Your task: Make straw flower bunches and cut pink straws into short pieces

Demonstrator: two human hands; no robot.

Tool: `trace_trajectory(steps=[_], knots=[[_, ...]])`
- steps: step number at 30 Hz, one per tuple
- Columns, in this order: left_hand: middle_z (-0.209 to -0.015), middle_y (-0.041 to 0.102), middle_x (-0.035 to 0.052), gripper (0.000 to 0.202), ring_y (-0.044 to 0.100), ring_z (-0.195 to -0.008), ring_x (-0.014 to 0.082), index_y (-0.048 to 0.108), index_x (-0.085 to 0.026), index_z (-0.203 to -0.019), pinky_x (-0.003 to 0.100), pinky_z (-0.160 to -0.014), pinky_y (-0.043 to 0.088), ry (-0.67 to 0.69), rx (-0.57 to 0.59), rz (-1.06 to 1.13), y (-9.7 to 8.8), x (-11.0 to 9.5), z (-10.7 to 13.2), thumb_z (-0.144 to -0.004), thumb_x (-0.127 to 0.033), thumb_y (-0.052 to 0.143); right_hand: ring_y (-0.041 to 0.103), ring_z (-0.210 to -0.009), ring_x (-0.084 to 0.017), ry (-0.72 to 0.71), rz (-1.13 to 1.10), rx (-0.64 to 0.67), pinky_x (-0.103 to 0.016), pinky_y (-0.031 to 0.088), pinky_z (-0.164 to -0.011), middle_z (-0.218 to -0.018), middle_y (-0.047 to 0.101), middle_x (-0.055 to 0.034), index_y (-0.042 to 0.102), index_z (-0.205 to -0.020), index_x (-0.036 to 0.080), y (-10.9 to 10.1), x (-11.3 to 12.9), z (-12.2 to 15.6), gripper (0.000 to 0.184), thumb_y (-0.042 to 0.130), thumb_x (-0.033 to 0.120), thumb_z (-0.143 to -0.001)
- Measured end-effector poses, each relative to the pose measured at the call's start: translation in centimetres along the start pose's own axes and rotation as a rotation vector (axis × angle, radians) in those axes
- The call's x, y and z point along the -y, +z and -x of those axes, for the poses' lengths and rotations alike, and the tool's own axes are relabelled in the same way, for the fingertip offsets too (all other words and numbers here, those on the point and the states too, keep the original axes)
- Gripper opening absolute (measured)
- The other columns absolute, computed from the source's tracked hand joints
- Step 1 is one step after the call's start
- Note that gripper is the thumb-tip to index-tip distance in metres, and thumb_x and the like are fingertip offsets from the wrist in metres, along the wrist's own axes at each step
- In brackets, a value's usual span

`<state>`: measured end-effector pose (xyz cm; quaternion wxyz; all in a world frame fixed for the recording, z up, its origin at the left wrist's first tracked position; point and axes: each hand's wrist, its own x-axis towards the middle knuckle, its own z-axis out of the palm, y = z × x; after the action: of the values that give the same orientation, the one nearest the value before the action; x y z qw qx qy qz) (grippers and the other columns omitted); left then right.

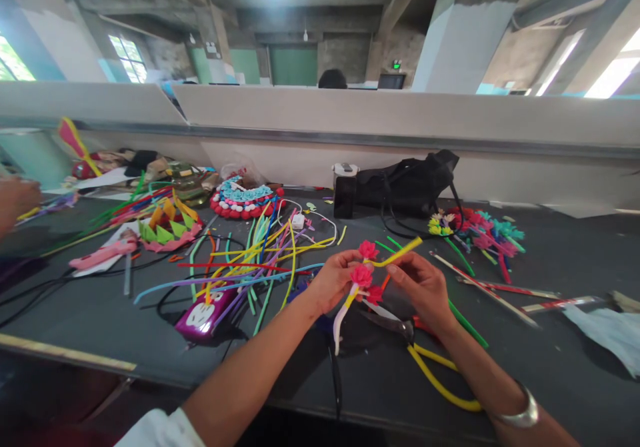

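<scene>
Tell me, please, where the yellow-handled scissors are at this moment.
In the head view, the yellow-handled scissors lie on the dark table, right of centre near the front edge, just below the right hand.

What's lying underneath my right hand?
Below your right hand, yellow-handled scissors and part of something red show on the dark table. Whatever your hand covers can't be seen.
</scene>
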<state>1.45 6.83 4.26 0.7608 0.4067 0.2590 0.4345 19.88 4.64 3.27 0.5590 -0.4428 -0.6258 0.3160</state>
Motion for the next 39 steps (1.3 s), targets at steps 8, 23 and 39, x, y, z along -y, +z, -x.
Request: trace_trajectory(steps=[8, 23, 39], knots=[[-0.056, 0.056, -0.0036, 0.037, 0.05, -0.037, 0.0086, 0.057, -0.015, -0.081, 0.021, -0.038, 0.042, -0.019, -0.003, 0.002, 0.1, -0.1, 0.2, -0.062, -0.033, 0.083, 0.056, -0.068, -0.014, -0.003, -0.06, 0.019, -0.022, 0.047, -0.057, -0.084, 0.059, -0.0016, 0.059, -0.111, 0.022, 0.2, 0.2, 0.2, 0.036, 0.069, 0.038, -0.081], [-0.094, 0.066, 0.0071, 0.058, 0.063, -0.079, 0.0158, 0.063, -0.015, -0.108, 0.028, -0.071, 0.051, -0.022, 0.176, -0.049, 0.6, -0.6, 0.6, -0.061, -0.042, 0.083, 0.052, -0.045, -0.01, -0.042, 0.03, -0.193, -0.021, 0.042, -0.043, -0.059, 0.06, 0.0028, 0.069, -0.082, 0.019, 0.2, 0.5, -0.1, 0.018, 0.071, 0.036, -0.08], [-0.067, 0.057, -0.0014, 0.037, 0.052, -0.05, 0.0092, 0.061, -0.013, -0.102, 0.022, -0.049, 0.042, 0.057, 0.003, -0.221, 1.4, 0.4, 0.3, -0.065, -0.017, 0.063, 0.057, -0.049, -0.012, 0.008, -0.037, -0.127, -0.021, 0.045, -0.044, -0.065, 0.067, -0.0012, 0.069, -0.083, 0.018, 0.3, 0.1, -0.2, 0.021, 0.069, 0.038, -0.082]])
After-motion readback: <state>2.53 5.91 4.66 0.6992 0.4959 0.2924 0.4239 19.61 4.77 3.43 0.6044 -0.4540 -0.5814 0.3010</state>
